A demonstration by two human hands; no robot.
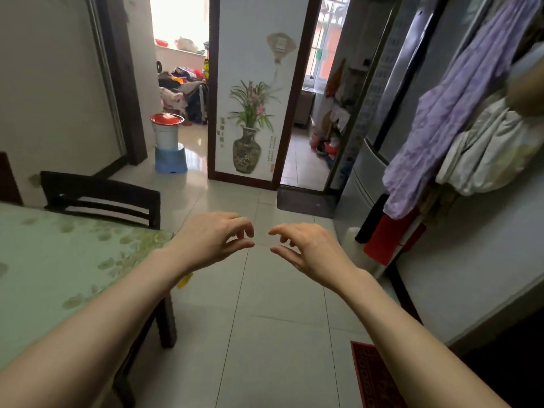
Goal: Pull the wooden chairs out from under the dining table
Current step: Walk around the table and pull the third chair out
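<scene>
The dining table [59, 260] fills the lower left, covered with a pale green leaf-patterned cloth. A dark wooden chair [100, 198] stands pushed in at the table's far end; only its slatted backrest shows above the top. A second dark chair back [7, 178] peeks in at the left edge. My left hand [217, 240] and my right hand [306, 248] hover side by side over the tiled floor, right of the table corner. Both hold nothing, with fingers loosely curled and apart. Neither touches a chair.
A grey fridge [382, 119] and hanging purple and white clothes [459, 113] line the right side. A red mat [374, 375] lies on the floor at the bottom right. A blue and white stool stack [169, 145] stands by the doorway ahead.
</scene>
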